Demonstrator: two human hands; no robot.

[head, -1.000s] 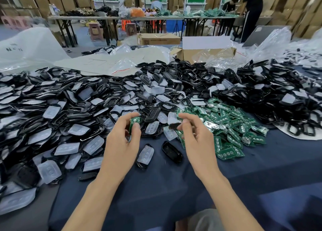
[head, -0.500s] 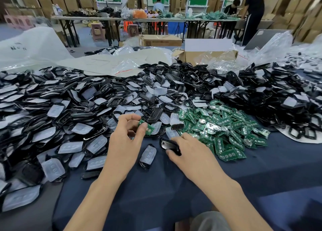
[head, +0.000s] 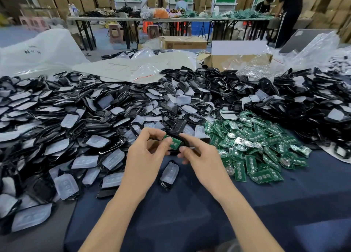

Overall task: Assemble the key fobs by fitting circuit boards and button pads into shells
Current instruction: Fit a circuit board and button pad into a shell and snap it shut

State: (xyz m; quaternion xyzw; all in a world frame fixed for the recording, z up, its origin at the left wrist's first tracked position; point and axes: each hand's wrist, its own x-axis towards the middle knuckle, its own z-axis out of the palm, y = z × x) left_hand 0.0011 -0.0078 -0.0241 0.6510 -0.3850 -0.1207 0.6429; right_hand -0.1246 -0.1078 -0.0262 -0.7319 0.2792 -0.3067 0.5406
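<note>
Where the hands meet: just above the near edge of the parts pile (head: pixel 76 118), over the blue tabletop (head: pixel 190 213), fingertips of both hands almost touching.
Left hand (head: pixel 144 156): grasping; thumb and fingers pinch the circuit board (head: pixel 173 142) by its left end.
Circuit board: green, tilted, its right end reaching toward the right hand's fingers, clear of the tabletop.
Right hand (head: pixel 203 158): grasping; index finger and thumb curl round a black shell (head: pixel 184 144).
Shell: held in the air, just right of and under the board; whether the board is seated in it cannot be told, as the fingers cover the joint.
Padded shell (head: pixel 169 171): lies on the tabletop directly below and between the two hands, translucent pad facing up, touched by neither.
Board heap (head: pixel 256 153): on the tabletop just right of the right hand.
Change from 0.5 s ago: the right hand was then down on the black shell on the tabletop, well apart from the left; now the shell is lifted and brought against the board. The left hand keeps its pinch on the board. The padded shell has not moved.
</note>
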